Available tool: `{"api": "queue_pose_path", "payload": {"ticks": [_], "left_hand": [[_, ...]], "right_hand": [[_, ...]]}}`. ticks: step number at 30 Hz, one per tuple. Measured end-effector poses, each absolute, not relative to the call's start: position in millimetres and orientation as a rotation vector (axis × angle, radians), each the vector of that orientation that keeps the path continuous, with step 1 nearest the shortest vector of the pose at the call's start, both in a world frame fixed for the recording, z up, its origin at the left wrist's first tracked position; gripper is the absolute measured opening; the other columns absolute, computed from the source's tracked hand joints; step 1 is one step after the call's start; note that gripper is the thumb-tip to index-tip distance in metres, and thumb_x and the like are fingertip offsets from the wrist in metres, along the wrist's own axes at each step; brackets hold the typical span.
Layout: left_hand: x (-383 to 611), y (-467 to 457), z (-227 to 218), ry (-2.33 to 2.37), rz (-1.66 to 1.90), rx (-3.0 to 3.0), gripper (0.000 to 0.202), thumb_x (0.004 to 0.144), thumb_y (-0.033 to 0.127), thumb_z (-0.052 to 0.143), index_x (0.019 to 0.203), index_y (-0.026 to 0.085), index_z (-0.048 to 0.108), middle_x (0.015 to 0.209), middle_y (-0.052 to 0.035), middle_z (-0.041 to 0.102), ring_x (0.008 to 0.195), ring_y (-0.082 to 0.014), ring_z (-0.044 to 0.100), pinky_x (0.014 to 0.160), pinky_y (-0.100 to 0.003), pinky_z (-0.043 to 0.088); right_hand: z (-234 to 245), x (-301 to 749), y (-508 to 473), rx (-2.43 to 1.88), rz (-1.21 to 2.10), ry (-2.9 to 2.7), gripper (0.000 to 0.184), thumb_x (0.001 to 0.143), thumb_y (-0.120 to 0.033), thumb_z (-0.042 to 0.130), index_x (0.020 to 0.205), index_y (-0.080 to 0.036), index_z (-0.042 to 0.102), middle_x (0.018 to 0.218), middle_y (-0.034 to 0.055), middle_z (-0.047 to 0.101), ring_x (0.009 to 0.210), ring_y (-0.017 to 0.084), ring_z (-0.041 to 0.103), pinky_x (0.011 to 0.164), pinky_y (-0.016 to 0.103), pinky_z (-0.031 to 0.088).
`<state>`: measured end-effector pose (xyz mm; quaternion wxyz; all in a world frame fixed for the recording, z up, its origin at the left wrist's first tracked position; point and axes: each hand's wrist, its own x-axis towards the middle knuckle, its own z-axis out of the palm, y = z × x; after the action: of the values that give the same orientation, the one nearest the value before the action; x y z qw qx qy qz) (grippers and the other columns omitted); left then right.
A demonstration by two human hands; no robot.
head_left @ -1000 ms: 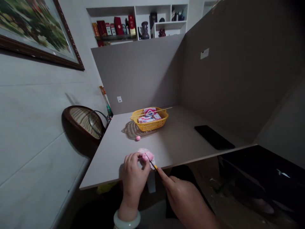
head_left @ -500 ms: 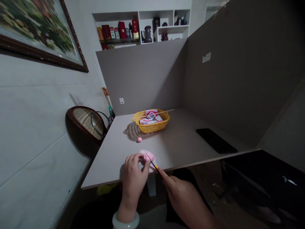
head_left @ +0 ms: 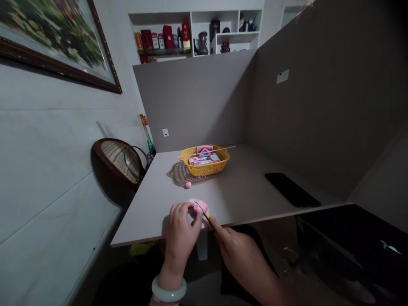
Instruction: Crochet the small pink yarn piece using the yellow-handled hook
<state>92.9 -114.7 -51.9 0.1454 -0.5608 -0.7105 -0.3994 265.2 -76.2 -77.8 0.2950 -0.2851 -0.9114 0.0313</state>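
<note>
My left hand (head_left: 182,229), with a pale bangle (head_left: 168,291) at its wrist, pinches a pink soap-like lump (head_left: 201,207) near the table's front edge. My right hand (head_left: 240,250) is closed around a slim carving knife (head_left: 207,217) with black and yellow on its handle. The dark, thin blade lies against the top of the lump; how deep it goes I cannot tell. Pale pink crumbs lie around and beneath the lump, partly covered by my fingers. Beyond my hands, a small pink ball (head_left: 188,185) rests on the table.
A yellow perforated basket (head_left: 208,170) holding pink-and-white packets (head_left: 204,160) stands farther back, a thin stick (head_left: 230,147) across its top. To the right lies a flat black object (head_left: 291,190). Grey panels (head_left: 197,102) border the table (head_left: 143,216) behind and right.
The view has shifted slightly. The lump appears a little turned under the blade, while both hands keep their holds.
</note>
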Motion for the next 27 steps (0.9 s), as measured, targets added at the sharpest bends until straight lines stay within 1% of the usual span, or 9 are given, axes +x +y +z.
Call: {"api": "queue_pose_path", "payload": {"ticks": [2,5,8,12,14,17,20,22,27], "left_hand": [[93,-115,-53,-2.029,-1.141,-1.605,0.007,0.088,0.027,0.061,0.092,0.022,0.062,0.094,-0.0051,0.068,0.093,-0.0247,0.062,0.082,-0.038,0.049],[92,-116,-54,-2.042,-1.136,-1.609,0.006,0.088,0.026,0.061,0.091,0.022,0.062,0.093,-0.0051,0.068,0.092,-0.0245,0.061,0.082,-0.038,0.049],[91,-116,-53,-2.058,-1.16,-1.639,0.005,0.086,0.025,0.063,0.09,0.022,0.061,0.093,-0.0044,0.068,0.092,-0.0238,0.061,0.081,-0.037,0.05],[91,-114,-51,-2.067,-1.173,-1.619,0.004,0.085,0.025,0.063,0.087,0.022,0.061,0.09,-0.0041,0.068,0.09,-0.0237,0.062,0.081,-0.038,0.05],[92,-113,-51,-2.07,-1.161,-1.599,0.004,0.086,0.025,0.063,0.088,0.022,0.061,0.091,-0.0039,0.068,0.091,-0.0239,0.062,0.081,-0.038,0.05],[93,-114,-53,-2.063,-1.147,-1.584,0.006,0.085,0.025,0.064,0.091,0.022,0.061,0.093,-0.0037,0.069,0.091,-0.0239,0.062,0.081,-0.038,0.05],[94,-116,-54,-2.057,-1.133,-1.598,0.006,0.085,0.025,0.064,0.09,0.022,0.062,0.093,-0.0037,0.069,0.092,-0.0237,0.061,0.081,-0.037,0.05],[94,-117,-54,-2.051,-1.125,-1.607,0.007,0.085,0.025,0.063,0.091,0.022,0.062,0.093,-0.0038,0.069,0.092,-0.0234,0.061,0.081,-0.036,0.05],[94,-116,-54,-2.057,-1.102,-1.607,0.011,0.085,0.026,0.064,0.095,0.022,0.062,0.095,-0.0041,0.068,0.092,-0.0238,0.061,0.079,-0.037,0.049]], "right_hand": [[-77,265,-75,-0.75,0.077,-2.42,0.061,0.086,-0.003,0.033,0.143,-0.016,0.049,0.081,0.0072,0.074,0.062,0.016,0.068,0.054,0.021,0.051],[-80,277,-77,-0.75,0.081,-2.444,0.059,0.087,-0.004,0.034,0.141,-0.017,0.052,0.072,0.0043,0.071,0.057,0.016,0.066,0.052,0.021,0.049],[-80,289,-80,-0.735,0.112,-2.468,0.056,0.089,-0.006,0.034,0.14,-0.017,0.054,0.07,0.0029,0.07,0.054,0.016,0.065,0.049,0.021,0.048],[-74,279,-77,-0.772,0.14,-2.468,0.058,0.088,-0.004,0.034,0.142,-0.014,0.051,0.075,0.0058,0.072,0.059,0.018,0.067,0.054,0.024,0.051],[-72,270,-74,-0.781,0.152,-2.468,0.059,0.087,-0.003,0.033,0.143,-0.012,0.05,0.079,0.0081,0.073,0.063,0.019,0.069,0.057,0.026,0.052],[-73,266,-72,-0.76,0.15,-2.471,0.06,0.087,-0.002,0.032,0.143,-0.013,0.049,0.085,0.0098,0.074,0.067,0.019,0.071,0.059,0.025,0.053],[-79,272,-74,-0.751,0.135,-2.474,0.06,0.088,-0.004,0.032,0.144,-0.014,0.048,0.083,0.0087,0.074,0.064,0.019,0.07,0.056,0.024,0.053],[-83,276,-76,-0.749,0.122,-2.466,0.058,0.088,-0.005,0.031,0.143,-0.013,0.05,0.078,0.0078,0.073,0.061,0.019,0.069,0.055,0.025,0.053],[-86,275,-77,-0.727,0.105,-2.448,0.056,0.089,-0.005,0.03,0.14,-0.011,0.052,0.076,0.0069,0.072,0.059,0.019,0.068,0.052,0.025,0.051]]}}
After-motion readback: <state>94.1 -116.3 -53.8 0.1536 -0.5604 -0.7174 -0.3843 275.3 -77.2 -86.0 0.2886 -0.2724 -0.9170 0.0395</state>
